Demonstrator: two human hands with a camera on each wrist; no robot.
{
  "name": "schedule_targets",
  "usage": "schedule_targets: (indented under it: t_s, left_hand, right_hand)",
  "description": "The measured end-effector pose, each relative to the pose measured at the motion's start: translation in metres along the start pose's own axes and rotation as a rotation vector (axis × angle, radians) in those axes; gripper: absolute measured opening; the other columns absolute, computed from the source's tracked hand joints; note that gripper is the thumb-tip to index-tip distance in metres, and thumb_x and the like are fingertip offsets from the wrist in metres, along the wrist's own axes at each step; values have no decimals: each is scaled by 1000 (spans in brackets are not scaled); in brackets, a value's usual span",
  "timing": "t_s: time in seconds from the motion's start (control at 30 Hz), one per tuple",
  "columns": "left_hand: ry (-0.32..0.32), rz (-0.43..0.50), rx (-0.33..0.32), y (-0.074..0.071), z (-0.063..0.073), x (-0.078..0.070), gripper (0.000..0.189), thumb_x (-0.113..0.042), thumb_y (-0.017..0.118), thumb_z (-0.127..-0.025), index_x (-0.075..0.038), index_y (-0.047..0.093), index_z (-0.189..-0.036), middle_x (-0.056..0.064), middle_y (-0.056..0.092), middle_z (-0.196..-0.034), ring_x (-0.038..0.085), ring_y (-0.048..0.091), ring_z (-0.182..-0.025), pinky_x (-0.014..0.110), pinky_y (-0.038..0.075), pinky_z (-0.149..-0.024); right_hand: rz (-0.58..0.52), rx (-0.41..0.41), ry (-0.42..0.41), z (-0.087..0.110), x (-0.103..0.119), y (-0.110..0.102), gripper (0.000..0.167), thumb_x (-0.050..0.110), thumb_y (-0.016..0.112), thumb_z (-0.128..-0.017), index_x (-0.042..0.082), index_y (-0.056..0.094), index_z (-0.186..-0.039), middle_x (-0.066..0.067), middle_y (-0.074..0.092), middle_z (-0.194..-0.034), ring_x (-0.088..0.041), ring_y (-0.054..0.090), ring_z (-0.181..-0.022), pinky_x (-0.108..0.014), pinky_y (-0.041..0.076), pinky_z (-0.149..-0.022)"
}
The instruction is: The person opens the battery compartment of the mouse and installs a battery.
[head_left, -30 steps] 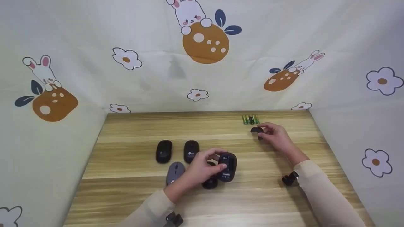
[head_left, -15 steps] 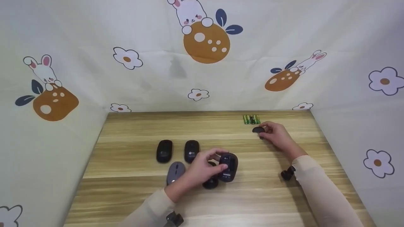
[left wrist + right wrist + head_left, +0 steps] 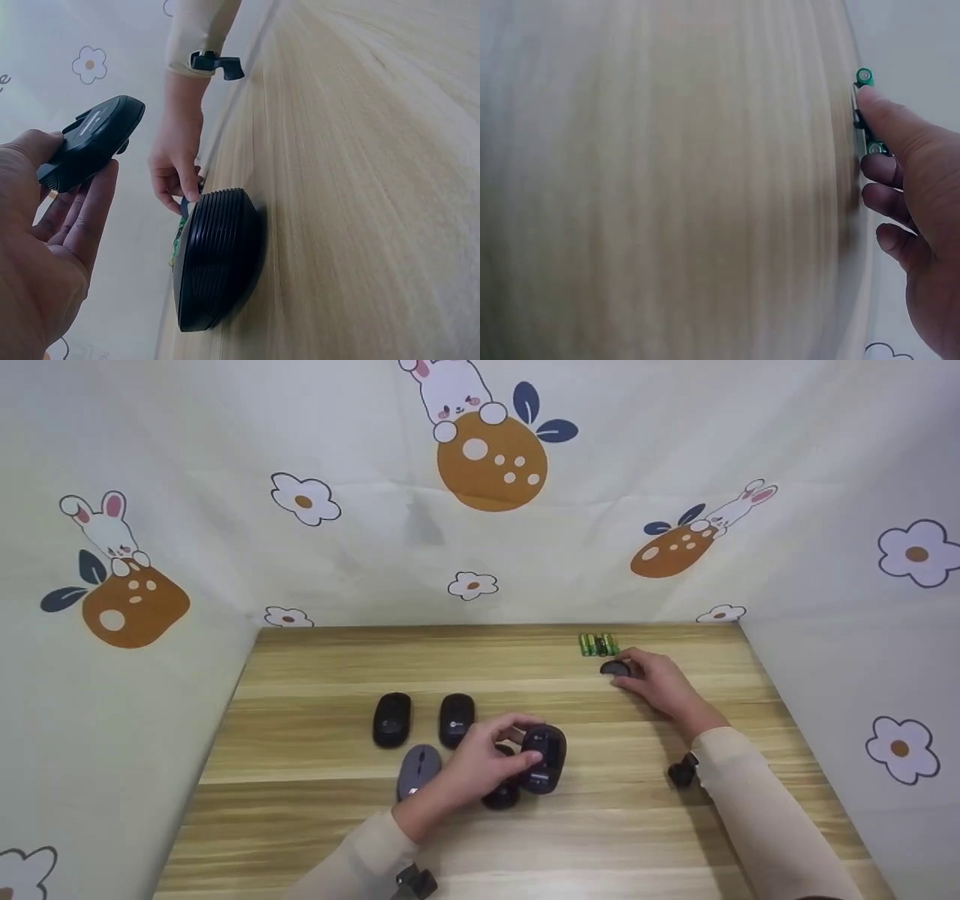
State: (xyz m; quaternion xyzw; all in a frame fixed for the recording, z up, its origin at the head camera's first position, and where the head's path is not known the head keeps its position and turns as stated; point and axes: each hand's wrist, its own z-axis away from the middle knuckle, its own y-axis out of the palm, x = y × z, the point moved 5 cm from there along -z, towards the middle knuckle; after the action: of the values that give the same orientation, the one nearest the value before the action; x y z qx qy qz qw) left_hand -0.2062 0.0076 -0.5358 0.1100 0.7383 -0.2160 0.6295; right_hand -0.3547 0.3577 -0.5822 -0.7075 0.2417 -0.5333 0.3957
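Observation:
My left hand (image 3: 480, 761) grips a black computer mouse (image 3: 553, 769) with its underside turned up and the battery compartment uncovered. The thumb lies across the underside, and the fingers support the far side, as the left wrist view shows the mouse (image 3: 94, 142) raised above the table. Further back on the right, my right hand (image 3: 660, 684) pinches a small dark curved cover (image 3: 615, 667) between thumb and fingers, low over the wood. Just behind it several green batteries (image 3: 598, 645) lie side by side. In the right wrist view the thumb partly hides them.
Two black mice (image 3: 391, 721) stand left of centre, with a grey mouse (image 3: 418, 769) in front of them. Another black mouse (image 3: 501, 796) sits partly hidden under my left hand. Printed cloth (image 3: 360, 555) walls the wooden table (image 3: 600, 840) at the back and sides.
The cover in my right hand has tilted from an upright arch to a flatter crescent, and that hand has barely shifted. My left hand keeps holding the mouse in place.

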Motion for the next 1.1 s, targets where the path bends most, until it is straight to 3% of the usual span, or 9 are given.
schedule_targets:
  t_s: [0.27,0.53,0.73,0.93,1.1]
  left_hand:
    - [9,-2,-3,0,-1,-1,43,-13,87,-95,-18,76,-137,-2,80,-120,18,74,-105,44,63,-93]
    - [3,-1,0,0,-1,-1,43,-13,86,-96,-18,75,-137,-1,79,-123,19,74,-107,44,64,-93]
    - [-7,1,1,-1,-1,0,42,-13,86,-97,-19,76,-138,-1,78,-123,18,73,-108,35,65,-89]
    - [-5,-3,-3,-1,-2,0,42,-13,86,-97,-20,76,-137,-1,78,-124,18,73,-108,39,65,-91]
    - [-9,4,-4,0,-1,1,43,-13,86,-96,-20,76,-138,-1,77,-126,19,73,-109,38,65,-91]
  right_hand:
    - [-40,14,-6,0,-5,2,34,22,85,-100,3,77,-127,-14,78,-114,-30,67,-100,-50,53,-91]
    - [-46,13,20,-1,-7,2,35,25,85,-101,4,78,-128,-13,77,-114,-26,64,-97,-44,51,-86]
    - [-64,-6,53,-2,-10,1,41,27,86,-100,4,77,-132,-10,76,-103,-23,61,-87,-37,49,-78]
    - [-113,-48,82,-4,-13,-2,40,25,85,-100,4,75,-133,-7,72,-91,-21,62,-80,-31,49,-71]
    - [-153,-86,104,-7,-15,-6,40,17,82,-103,-1,69,-136,-14,70,-106,-25,61,-91,-31,50,-78]
